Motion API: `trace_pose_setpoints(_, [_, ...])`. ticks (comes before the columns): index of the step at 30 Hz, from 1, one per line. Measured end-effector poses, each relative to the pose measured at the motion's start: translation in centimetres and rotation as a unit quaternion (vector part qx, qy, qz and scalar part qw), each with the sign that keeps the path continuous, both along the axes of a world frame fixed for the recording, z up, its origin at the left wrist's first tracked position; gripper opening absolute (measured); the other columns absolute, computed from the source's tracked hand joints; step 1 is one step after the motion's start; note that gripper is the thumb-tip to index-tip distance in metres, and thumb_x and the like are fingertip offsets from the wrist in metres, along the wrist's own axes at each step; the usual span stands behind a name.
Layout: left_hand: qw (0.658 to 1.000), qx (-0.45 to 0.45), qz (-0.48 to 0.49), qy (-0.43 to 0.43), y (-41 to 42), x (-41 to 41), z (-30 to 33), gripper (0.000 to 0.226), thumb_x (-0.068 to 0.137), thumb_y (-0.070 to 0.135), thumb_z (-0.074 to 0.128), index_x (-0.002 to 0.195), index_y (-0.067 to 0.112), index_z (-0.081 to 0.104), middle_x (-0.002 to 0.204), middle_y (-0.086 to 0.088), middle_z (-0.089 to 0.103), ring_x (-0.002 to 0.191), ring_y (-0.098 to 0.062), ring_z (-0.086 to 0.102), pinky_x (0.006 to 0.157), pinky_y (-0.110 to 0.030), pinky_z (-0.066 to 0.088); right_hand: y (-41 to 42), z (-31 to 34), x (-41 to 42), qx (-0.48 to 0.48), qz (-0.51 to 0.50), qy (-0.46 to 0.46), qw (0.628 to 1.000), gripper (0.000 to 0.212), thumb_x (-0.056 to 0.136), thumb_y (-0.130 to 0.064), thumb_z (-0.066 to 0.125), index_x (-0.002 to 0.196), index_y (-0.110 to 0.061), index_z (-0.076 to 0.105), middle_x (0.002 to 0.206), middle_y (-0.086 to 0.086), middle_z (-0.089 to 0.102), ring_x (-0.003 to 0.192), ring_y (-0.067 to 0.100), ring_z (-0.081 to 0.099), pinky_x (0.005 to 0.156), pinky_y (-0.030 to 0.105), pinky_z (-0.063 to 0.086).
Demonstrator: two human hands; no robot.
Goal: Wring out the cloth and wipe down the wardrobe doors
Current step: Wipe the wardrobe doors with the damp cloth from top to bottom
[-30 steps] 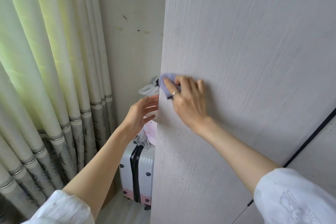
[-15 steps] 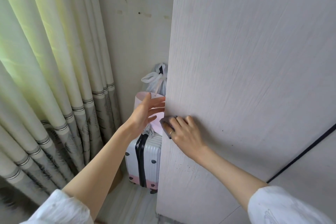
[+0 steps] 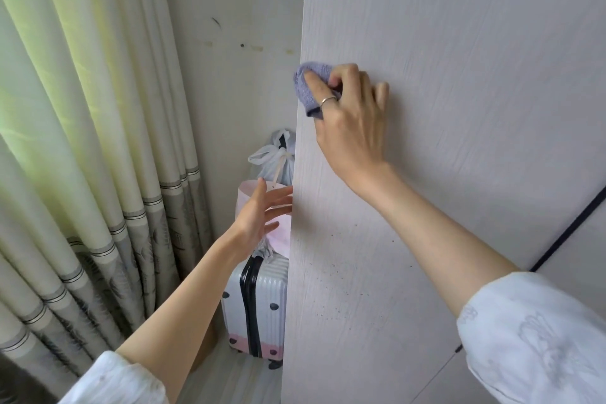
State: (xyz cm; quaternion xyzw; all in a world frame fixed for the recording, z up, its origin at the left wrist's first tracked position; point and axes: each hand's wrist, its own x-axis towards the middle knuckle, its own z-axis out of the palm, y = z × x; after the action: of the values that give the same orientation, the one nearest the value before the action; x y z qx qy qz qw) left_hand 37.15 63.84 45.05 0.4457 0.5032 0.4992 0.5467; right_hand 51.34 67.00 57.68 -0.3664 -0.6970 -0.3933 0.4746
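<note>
A pale wood-grain wardrobe door (image 3: 459, 75) fills the right of the view, with small dark specks low on it. My right hand (image 3: 354, 118) presses a bunched purple cloth (image 3: 308, 88) against the door's left edge, fingers curled over the cloth. My left hand (image 3: 262, 210) is lower down, fingers spread and straight, with its fingertips at the door's left edge; it holds nothing.
Striped cream curtains (image 3: 98, 141) hang at the left. In the gap beside the wardrobe stand a white polka-dot suitcase (image 3: 255, 305), a pink paper bag (image 3: 282, 236) on it and a tied white plastic bag (image 3: 275, 157). A marked wall (image 3: 236, 75) is behind.
My right hand has carried the cloth up along the door's left edge, after sliding down half a second earlier. My left hand stays at the edge, lower down.
</note>
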Motion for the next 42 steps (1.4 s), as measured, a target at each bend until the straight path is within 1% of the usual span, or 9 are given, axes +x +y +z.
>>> trace_pose_setpoints(4, [1.000, -0.004, -0.003, -0.004, -0.4, -0.1, -0.3, 0.065, 0.098, 0.054, 0.006, 0.120, 0.026, 0.060, 0.119, 0.004, 0.062, 0.112, -0.008, 0.055, 0.102, -0.038, 0.032, 0.0, -2.8, -0.3, -0.010, 0.020, -0.039, 0.999, 0.041, 0.068, 0.000, 0.065, 0.106, -0.013, 0.070, 0.081, 0.010, 0.058, 0.070, 0.026, 0.051, 0.062, 0.034, 0.021])
trace_pose_setpoints(12, [0.999, -0.040, 0.020, -0.003, -0.4, 0.4, -2.7, 0.059, 0.099, 0.052, 0.009, 0.109, 0.027, 0.062, 0.112, 0.006, 0.064, 0.110, -0.012, 0.056, 0.108, -0.043, 0.029, -1.0, -15.3, 1.0, -0.048, 0.041, -0.170, 0.983, 0.045, 0.098, -0.002, 0.027, 0.106, -0.013, 0.070, 0.085, 0.007, 0.060, 0.072, 0.023, 0.051, 0.062, 0.034, 0.029])
trace_pose_setpoints(18, [0.994, -0.084, 0.067, 0.011, -1.1, 1.1, -6.9, 0.053, 0.101, 0.049, 0.015, 0.118, 0.024, 0.058, 0.114, 0.004, 0.061, 0.113, -0.016, 0.055, 0.112, -0.042, 0.027, -0.4, -21.6, 1.7, -0.048, 0.041, -0.236, 0.970, 0.028, 0.090, -0.005, 0.047, 0.100, -0.013, 0.071, 0.085, 0.004, 0.056, 0.076, 0.022, 0.041, 0.064, 0.032, 0.028])
trace_pose_setpoints(23, [0.994, -0.056, 0.081, 0.046, -1.5, 2.4, -7.6, 0.039, 0.101, 0.047, 0.018, 0.121, 0.036, 0.049, 0.125, 0.004, 0.054, 0.119, -0.016, 0.048, 0.106, -0.035, 0.029, -0.7, -25.3, 3.8, -0.074, 0.021, -0.327, 0.942, 0.020, 0.080, -0.006, 0.059, 0.086, -0.018, 0.073, 0.096, 0.007, 0.050, 0.081, 0.023, 0.037, 0.067, 0.032, 0.025])
trace_pose_setpoints(26, [0.995, -0.035, 0.093, 0.025, -1.8, 4.0, -7.0, 0.034, 0.101, 0.044, 0.021, 0.115, 0.035, 0.051, 0.118, 0.007, 0.056, 0.110, -0.011, 0.051, 0.101, -0.031, 0.030, -1.3, -23.4, 5.3, -0.078, 0.031, -0.298, 0.951, 0.023, 0.083, -0.006, 0.053, 0.086, -0.017, 0.073, 0.090, 0.002, 0.060, 0.083, 0.022, 0.038, 0.067, 0.032, 0.027])
trace_pose_setpoints(32, [0.991, -0.001, 0.134, 0.021, -1.8, 5.2, -7.0, 0.032, 0.102, 0.041, 0.022, 0.111, 0.035, 0.053, 0.118, -0.001, 0.057, 0.107, -0.017, 0.051, 0.090, -0.028, 0.034, -0.9, -14.8, 7.4, -0.055, 0.066, -0.097, 0.992, 0.034, 0.083, -0.003, 0.048, 0.108, -0.015, 0.067, 0.095, 0.010, 0.054, 0.079, 0.026, 0.046, 0.064, 0.035, 0.025])
trace_pose_setpoints(36, [0.986, 0.056, 0.155, 0.040, -1.5, 5.5, -9.1, 0.029, 0.102, 0.040, 0.026, 0.115, 0.037, 0.052, 0.115, 0.000, 0.060, 0.106, -0.013, 0.056, 0.079, -0.022, 0.041, -0.8, -18.5, 8.3, -0.038, 0.061, -0.129, 0.989, 0.036, 0.085, 0.001, 0.042, 0.108, -0.012, 0.067, 0.096, 0.011, 0.046, 0.076, 0.027, 0.048, 0.063, 0.036, 0.025])
trace_pose_setpoints(40, [0.986, 0.113, 0.117, 0.043, -1.8, 5.6, -11.2, 0.028, 0.100, 0.043, 0.032, 0.126, 0.046, 0.043, 0.138, 0.010, 0.049, 0.126, -0.008, 0.045, 0.100, -0.025, 0.036, -1.3, -26.1, 10.4, -0.030, 0.025, -0.303, 0.952, 0.046, 0.090, 0.003, 0.030, 0.097, -0.016, 0.071, 0.093, 0.009, 0.048, 0.080, 0.024, 0.038, 0.064, 0.033, 0.025])
trace_pose_setpoints(42, [0.986, 0.126, 0.099, 0.055, -1.8, 5.4, -11.7, 0.029, 0.099, 0.046, 0.033, 0.127, 0.053, 0.036, 0.143, 0.015, 0.043, 0.131, -0.008, 0.039, 0.108, -0.031, 0.029, -1.3, -26.1, 11.2, -0.022, 0.035, -0.321, 0.946, 0.045, 0.091, 0.000, 0.029, 0.094, -0.019, 0.070, 0.089, 0.007, 0.054, 0.079, 0.023, 0.041, 0.064, 0.033, 0.027])
